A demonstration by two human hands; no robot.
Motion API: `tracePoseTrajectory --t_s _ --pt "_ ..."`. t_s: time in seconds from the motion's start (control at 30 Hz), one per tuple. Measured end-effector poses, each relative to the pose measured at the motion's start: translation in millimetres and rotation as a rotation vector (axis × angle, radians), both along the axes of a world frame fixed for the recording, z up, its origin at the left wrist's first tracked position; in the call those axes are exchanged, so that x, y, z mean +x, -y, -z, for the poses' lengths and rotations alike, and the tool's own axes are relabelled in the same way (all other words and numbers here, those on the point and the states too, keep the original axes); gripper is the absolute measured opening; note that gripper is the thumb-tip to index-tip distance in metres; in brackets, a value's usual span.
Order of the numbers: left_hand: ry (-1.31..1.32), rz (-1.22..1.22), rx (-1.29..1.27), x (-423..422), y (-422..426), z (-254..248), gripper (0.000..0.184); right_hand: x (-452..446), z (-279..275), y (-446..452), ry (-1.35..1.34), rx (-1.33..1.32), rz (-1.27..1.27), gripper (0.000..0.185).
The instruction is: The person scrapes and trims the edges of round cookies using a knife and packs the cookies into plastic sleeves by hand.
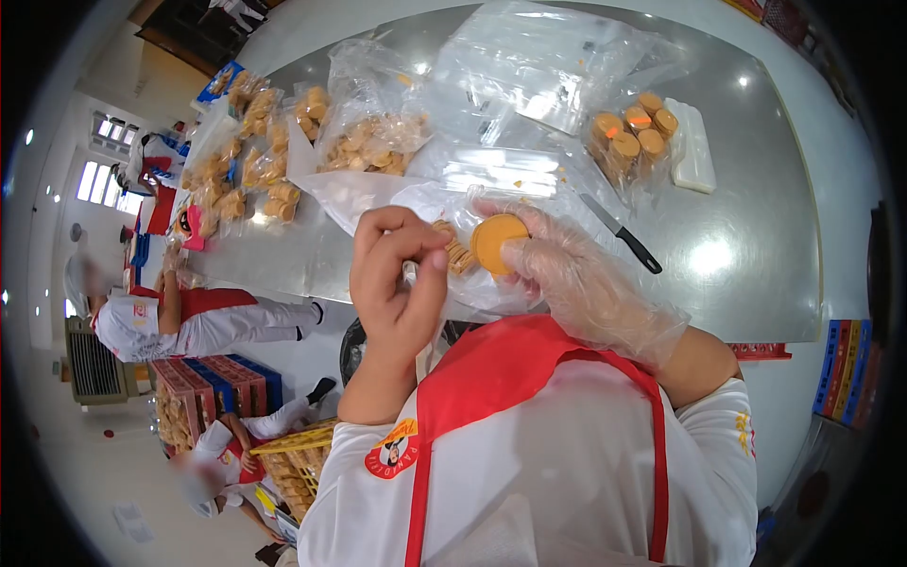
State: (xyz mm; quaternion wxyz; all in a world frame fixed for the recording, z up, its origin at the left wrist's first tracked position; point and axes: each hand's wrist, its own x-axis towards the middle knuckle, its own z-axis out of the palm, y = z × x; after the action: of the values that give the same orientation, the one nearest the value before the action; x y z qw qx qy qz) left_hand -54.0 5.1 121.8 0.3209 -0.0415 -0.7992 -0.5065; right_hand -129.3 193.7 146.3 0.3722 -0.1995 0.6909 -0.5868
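Note:
My right hand (567, 269), in a clear plastic glove, grips a round, golden-brown cookie (499, 243) with its flat face toward me. My left hand (402, 274) is bare and raised just left of it, fingers curled in toward the thumb; whether anything is pinched there I cannot make out. Between the two hands, partly hidden, a row of cookies (459, 253) shows against clear plastic. A knife (624, 236) with a black handle lies on the table to the right of my gloved hand.
The metal table (756, 217) bears a bag of stacked cookies (638, 137), a white block-like pack (693, 146), plastic sheets (529, 61), a bag of loose cookies (373, 142) and several filled bags (260, 132). Co-workers (142, 321) are at the left, near stacked crates (203, 387).

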Motion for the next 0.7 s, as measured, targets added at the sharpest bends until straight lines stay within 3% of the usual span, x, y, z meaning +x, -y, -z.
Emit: tracePoseTrajectory --t_s 0.1,0.17,0.27,0.37,0.5,0.7 --pt "-0.219 0.0 -0.411 -0.2 2.1 2.8 0.029 -0.9 7.5 0.2 -0.028 -0.094 -0.015 0.04" --pt "-0.225 0.022 -0.505 -1.8 -2.0 5.6 0.032 -2.9 15.8 -2.3 -0.353 -0.093 -0.092 0.035" --pt "-0.214 0.011 -0.589 -2.0 -4.1 7.4 0.034 -5.7 22.2 -1.1 -0.539 -0.079 -0.145 0.029" --pt "-0.209 0.003 -0.601 -1.7 -2.5 9.9 0.033 -5.7 23.4 1.0 -0.42 -0.095 -0.097 0.03" --pt "-0.172 0.001 -0.59 -0.8 -4.4 7.7 0.034 -3.5 15.2 5.3 -0.039 -0.111 0.029 0.038" --pt "-0.11 -0.005 -0.578 2.0 -7.9 9.7 0.034 -1.4 26.4 8.5 -0.111 -0.139 0.072 0.046"
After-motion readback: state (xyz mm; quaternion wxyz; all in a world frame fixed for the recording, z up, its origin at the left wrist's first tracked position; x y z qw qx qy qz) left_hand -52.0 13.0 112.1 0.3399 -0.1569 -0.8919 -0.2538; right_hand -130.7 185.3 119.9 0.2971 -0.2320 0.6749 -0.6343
